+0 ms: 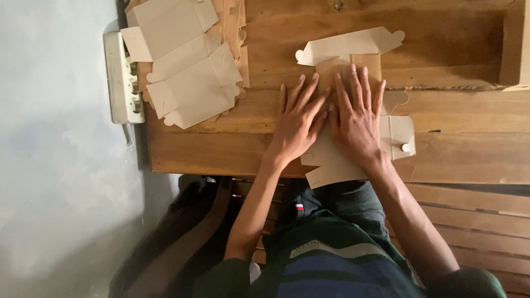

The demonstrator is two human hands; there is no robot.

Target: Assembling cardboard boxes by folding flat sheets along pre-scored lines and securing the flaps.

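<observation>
You are pressing both hands flat on a cardboard box blank that is lying on the wooden table, near the edge closest to you. Your left hand is lying palm down on the left part of the blank, with its fingers spread apart and stretched out straight. Your right hand is lying right beside it, also palm down, with its fingers a little apart and pointing away from you. Your two hands are almost touching each other. Neither hand is gripping anything; they are only pushing down. The blank's flaps are sticking out past your hands at the top, the right and the bottom.

A pile of flat box blanks is sitting further left on the table. A white power strip is lying just beside that pile, at the table's edge.
</observation>
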